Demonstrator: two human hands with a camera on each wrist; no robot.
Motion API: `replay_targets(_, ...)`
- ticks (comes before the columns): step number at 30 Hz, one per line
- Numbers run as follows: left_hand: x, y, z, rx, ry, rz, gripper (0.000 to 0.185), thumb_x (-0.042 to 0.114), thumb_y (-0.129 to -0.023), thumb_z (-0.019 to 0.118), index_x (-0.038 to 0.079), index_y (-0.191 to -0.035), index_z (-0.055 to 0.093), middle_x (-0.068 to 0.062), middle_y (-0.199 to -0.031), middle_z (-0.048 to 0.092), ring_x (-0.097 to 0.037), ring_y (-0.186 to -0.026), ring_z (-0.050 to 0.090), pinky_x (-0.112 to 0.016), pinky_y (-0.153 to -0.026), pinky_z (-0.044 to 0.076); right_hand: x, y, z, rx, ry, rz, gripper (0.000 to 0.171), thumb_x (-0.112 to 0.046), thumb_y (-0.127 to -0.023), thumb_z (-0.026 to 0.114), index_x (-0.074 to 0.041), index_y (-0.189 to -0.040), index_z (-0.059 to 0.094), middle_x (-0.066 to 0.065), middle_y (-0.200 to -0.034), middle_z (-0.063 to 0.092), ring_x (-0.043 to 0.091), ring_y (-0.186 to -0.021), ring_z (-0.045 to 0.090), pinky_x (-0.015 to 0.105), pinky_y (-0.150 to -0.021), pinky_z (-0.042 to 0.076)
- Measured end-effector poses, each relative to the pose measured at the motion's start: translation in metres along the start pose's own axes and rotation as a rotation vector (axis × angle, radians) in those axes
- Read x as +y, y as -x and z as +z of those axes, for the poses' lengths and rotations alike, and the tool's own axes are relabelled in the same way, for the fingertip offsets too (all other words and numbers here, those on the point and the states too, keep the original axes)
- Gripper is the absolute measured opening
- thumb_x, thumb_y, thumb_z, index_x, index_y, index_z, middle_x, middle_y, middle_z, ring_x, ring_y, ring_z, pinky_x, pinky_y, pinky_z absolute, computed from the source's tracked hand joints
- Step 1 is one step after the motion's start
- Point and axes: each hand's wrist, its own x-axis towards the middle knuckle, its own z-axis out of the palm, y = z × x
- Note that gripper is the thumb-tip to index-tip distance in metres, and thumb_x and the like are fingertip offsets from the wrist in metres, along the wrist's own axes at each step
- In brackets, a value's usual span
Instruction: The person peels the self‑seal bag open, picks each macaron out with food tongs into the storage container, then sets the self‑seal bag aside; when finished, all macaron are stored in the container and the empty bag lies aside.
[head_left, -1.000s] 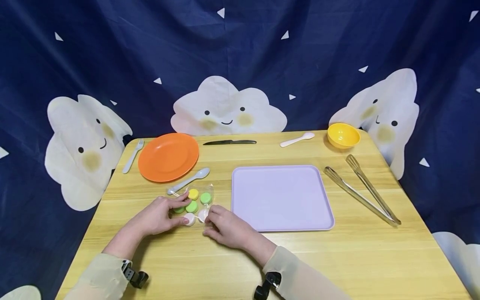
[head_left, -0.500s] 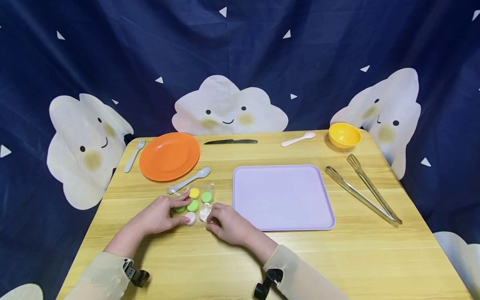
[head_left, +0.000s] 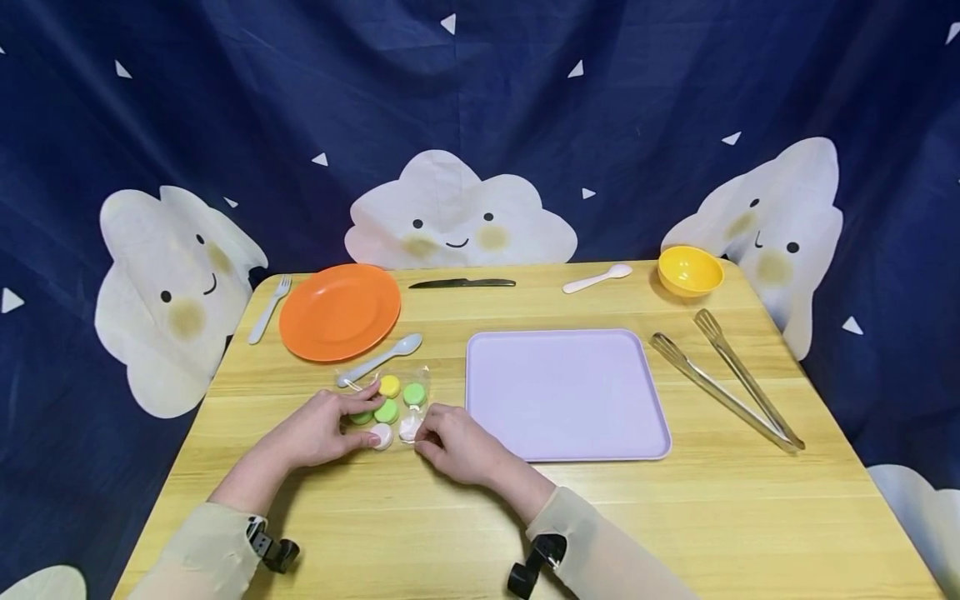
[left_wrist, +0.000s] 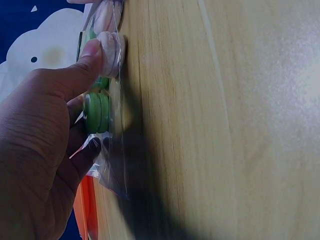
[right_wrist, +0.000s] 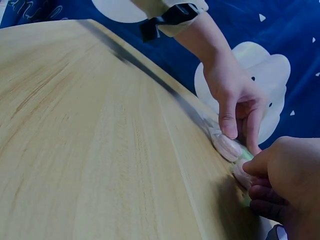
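Table [head_left: 675,517]: pale wood, in front of a dark blue curtain with white clouds.
Tray [head_left: 566,392]: lilac, empty, at the centre.
Plate [head_left: 340,312]: orange, far left, with a pale spoon [head_left: 378,361] just in front of it.
Tongs [head_left: 723,379]: metal, right of the tray.
Bag of sweets [head_left: 390,404]: clear plastic with yellow, green and pink rounds, flat on the table left of the tray.
Left hand [head_left: 318,431]: fingers curled, pinching the bag's left side, thumb on a pink round.
Right hand [head_left: 457,446]: fingers curled, pinching the bag's near right corner.

place: likely staged play set | cloud backdrop [head_left: 459,208] | wooden table [head_left: 675,517] | toy dishes
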Motion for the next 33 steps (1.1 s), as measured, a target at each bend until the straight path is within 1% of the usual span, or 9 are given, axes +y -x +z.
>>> replay_targets(7, 0.0016, -0.0006, 0.0006, 0.001, -0.015, -0.001, 0.066, 0.041, -0.087, 0.09, 0.013, -0.142, 0.067, -0.005, -0.154, 0.052, -0.028, -0.141, 0.049, -0.051, -0.116, 0.043, 0.0, -0.0001, 0.0023, 0.025, -0.004, -0.023, 0.011, -0.008, -0.096, 0.068, -0.015, -0.088, 0.067, -0.008, -0.088, 0.057, 0.005, -0.079, 0.054, 0.015, -0.07, 0.046)
replay_targets(8, 0.0019, -0.0009, 0.0007, -0.002, -0.018, -0.004, 0.066, 0.041, -0.087, 0.089, 0.013, -0.142, 0.067, -0.005, -0.154, 0.051, -0.029, -0.135, 0.056, -0.051, -0.115, 0.043, 0.0001, 0.0003, 0.0027, 0.028, -0.002, -0.023, 0.011, -0.009, -0.096, 0.067, -0.016, -0.087, 0.065, -0.008, -0.087, 0.056, 0.005, -0.078, 0.054, 0.015, -0.068, 0.045)
replay_targets(10, 0.0025, -0.0016, 0.0011, -0.006, -0.026, -0.002, 0.066, 0.041, -0.087, 0.089, 0.013, -0.143, 0.067, -0.005, -0.155, 0.051, -0.03, -0.133, 0.058, -0.051, -0.115, 0.043, 0.0009, 0.0012, 0.003, 0.036, -0.006, -0.019, 0.011, -0.009, -0.094, 0.067, -0.016, -0.087, 0.061, -0.008, -0.086, 0.054, 0.006, -0.076, 0.052, 0.015, -0.065, 0.044)
replay_targets(14, 0.003, -0.0025, 0.0016, -0.009, -0.019, -0.009, 0.065, 0.04, -0.087, 0.089, 0.013, -0.142, 0.067, -0.005, -0.155, 0.05, -0.031, -0.134, 0.057, -0.051, -0.116, 0.042, 0.0033, 0.0027, 0.0001, 0.058, -0.028, -0.017, 0.01, -0.008, -0.091, 0.067, -0.014, -0.087, 0.06, -0.007, -0.085, 0.054, 0.006, -0.075, 0.052, 0.015, -0.062, 0.044)
replay_targets(15, 0.0031, -0.0023, 0.0015, -0.006, -0.016, -0.009, 0.065, 0.039, -0.087, 0.09, 0.013, -0.142, 0.067, -0.006, -0.155, 0.05, -0.031, -0.14, 0.05, -0.052, -0.116, 0.041, 0.0042, 0.0029, -0.0009, 0.057, -0.029, -0.023, 0.009, -0.007, -0.092, 0.067, -0.014, -0.088, 0.061, -0.007, -0.086, 0.055, 0.006, -0.076, 0.052, 0.015, -0.063, 0.044)
replay_targets(17, 0.0032, -0.0017, 0.0011, -0.002, -0.006, -0.016, 0.065, 0.038, -0.086, 0.09, 0.012, -0.142, 0.068, -0.006, -0.155, 0.05, -0.031, -0.142, 0.047, -0.052, -0.117, 0.041, 0.0051, 0.003, -0.0027, 0.035, -0.018, -0.048, 0.008, -0.008, -0.096, 0.067, -0.013, -0.091, 0.064, -0.007, -0.089, 0.056, 0.004, -0.078, 0.054, 0.014, -0.067, 0.046)
replay_targets(22, 0.0044, 0.0005, -0.0005, 0.005, 0.0, -0.027, 0.065, 0.037, -0.087, 0.091, 0.012, -0.142, 0.067, -0.005, -0.155, 0.05, -0.03, -0.143, 0.047, -0.053, -0.116, 0.041, 0.0038, 0.0015, -0.0016, -0.045, 0.094, -0.129, 0.01, -0.021, -0.102, 0.073, -0.013, -0.099, 0.067, -0.006, -0.098, 0.058, 0.004, -0.086, 0.055, 0.016, -0.078, 0.049)
replay_targets(27, 0.0046, -0.0003, -0.0001, 0.011, -0.007, -0.017, 0.064, 0.037, -0.088, 0.09, 0.012, -0.142, 0.067, -0.006, -0.155, 0.051, -0.03, -0.142, 0.048, -0.052, -0.116, 0.041, -0.0014, -0.0012, 0.0022, -0.006, 0.19, -0.136, 0.01, -0.022, -0.102, 0.074, -0.013, -0.099, 0.07, -0.003, -0.102, 0.06, 0.008, -0.092, 0.058, 0.02, -0.086, 0.053)
replay_targets(33, 0.0038, -0.0006, 0.001, 0.013, -0.009, -0.016, 0.065, 0.037, -0.087, 0.09, 0.013, -0.142, 0.067, -0.005, -0.154, 0.052, -0.029, -0.142, 0.048, -0.052, -0.116, 0.042, -0.0021, -0.0034, 0.0044, 0.012, 0.233, -0.139, 0.011, -0.024, -0.103, 0.072, -0.013, -0.104, 0.073, -0.003, -0.103, 0.063, 0.009, -0.094, 0.061, 0.021, -0.088, 0.054)
